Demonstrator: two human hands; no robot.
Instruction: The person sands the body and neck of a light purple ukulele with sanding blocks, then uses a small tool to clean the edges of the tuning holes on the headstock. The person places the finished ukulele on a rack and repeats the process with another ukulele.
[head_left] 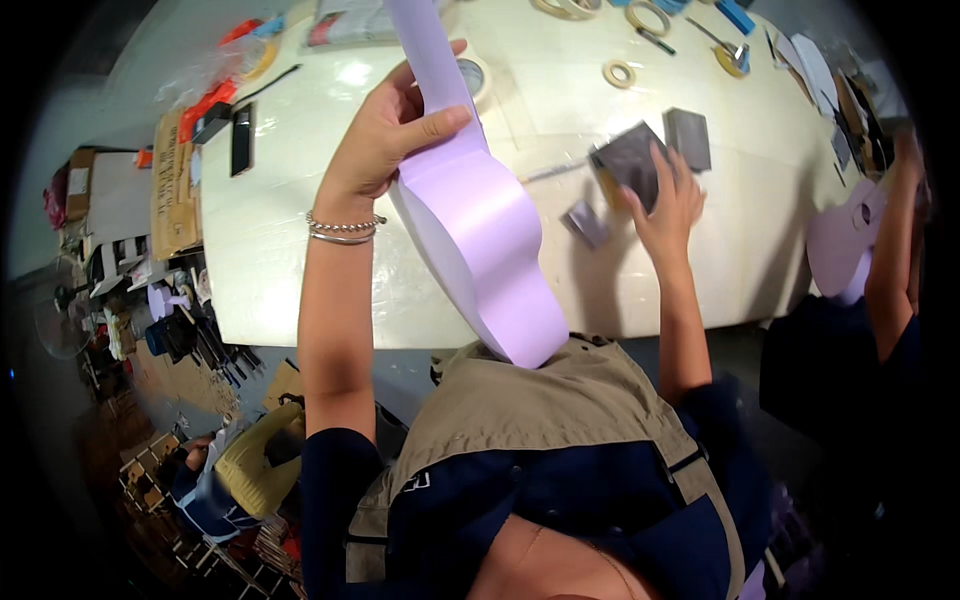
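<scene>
A glossy lilac ukulele (490, 225), without strings, stands tilted over the table's front edge. Its lower end rests against my apron. My left hand (400, 135) is closed around the neck where it meets the body, thumb across the near side. Over the table to the right, my right hand (665, 200) has its fingers spread at the right edge of a dark grey sanding block (632, 165). Index finger and thumb appear to touch that block. A second grey block (687, 140) lies just beyond the fingers, and a small folded grey piece (584, 224) sits nearer me.
Tape rolls (619, 74) and a brush on a yellow roll (733, 60) lie at the back of the white table (270, 270). A black box-like item (241, 140) and cardboard (176, 190) are at left. Another person's arm (893, 250) and a lilac ukulele body (845, 235) are at right.
</scene>
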